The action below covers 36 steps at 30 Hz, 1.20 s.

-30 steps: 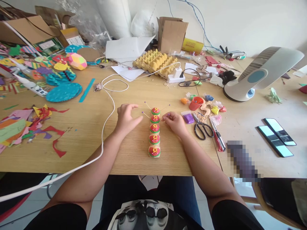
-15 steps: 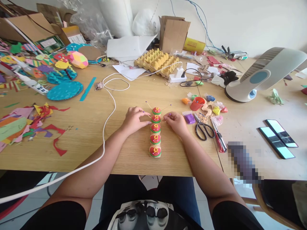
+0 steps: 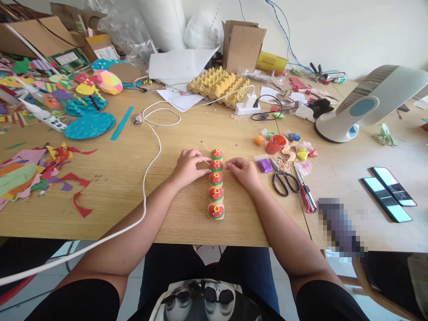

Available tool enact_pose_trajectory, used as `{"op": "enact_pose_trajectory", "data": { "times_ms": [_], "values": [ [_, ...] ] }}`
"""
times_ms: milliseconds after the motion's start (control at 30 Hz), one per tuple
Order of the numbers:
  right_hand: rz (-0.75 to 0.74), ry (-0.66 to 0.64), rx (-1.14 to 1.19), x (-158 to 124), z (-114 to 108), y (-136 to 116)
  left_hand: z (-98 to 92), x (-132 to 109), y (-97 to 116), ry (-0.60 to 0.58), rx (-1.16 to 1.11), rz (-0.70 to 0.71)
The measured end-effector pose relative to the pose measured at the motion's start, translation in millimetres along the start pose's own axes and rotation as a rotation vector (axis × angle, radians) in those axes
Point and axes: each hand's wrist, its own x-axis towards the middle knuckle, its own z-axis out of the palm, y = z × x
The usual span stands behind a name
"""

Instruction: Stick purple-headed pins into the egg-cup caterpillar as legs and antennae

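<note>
A row of egg-carton cups (image 3: 216,194), decorated with red, green and yellow clay, lies lengthwise before me. Thin purple-tipped sticks (image 3: 205,146) jut from both sides of its far cup. My left hand (image 3: 190,168) is at the left of the second cup, its fingers curled around a purple-tipped stick (image 3: 203,158) and its thumb close against the cup. On the opposite side, my right hand (image 3: 245,173) has thumb and forefinger pinched together by the same cup. A purple tip shows above those fingers; most of that stick is hidden.
Black-handled scissors (image 3: 285,180), a red cutter knife (image 3: 308,196) and a purple clay packet (image 3: 265,165) lie to the right, near a red cup (image 3: 276,144). A white cable (image 3: 145,178) crosses over my left forearm. Coloured paper scraps (image 3: 67,183) cover the left side.
The row of cups has shifted very slightly left in view. Both hands stay beside the second cup, with only small finger movements.
</note>
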Motion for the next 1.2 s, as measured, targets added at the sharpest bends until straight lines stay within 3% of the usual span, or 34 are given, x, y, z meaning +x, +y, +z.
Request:
{"op": "enact_pose_trajectory", "data": {
  "times_ms": [1200],
  "values": [
    [0.0,-0.016,-0.006,-1.3,-0.8,-0.9,-1.9,1.2,3.8,-0.04,-0.007,0.035]
  ]
}}
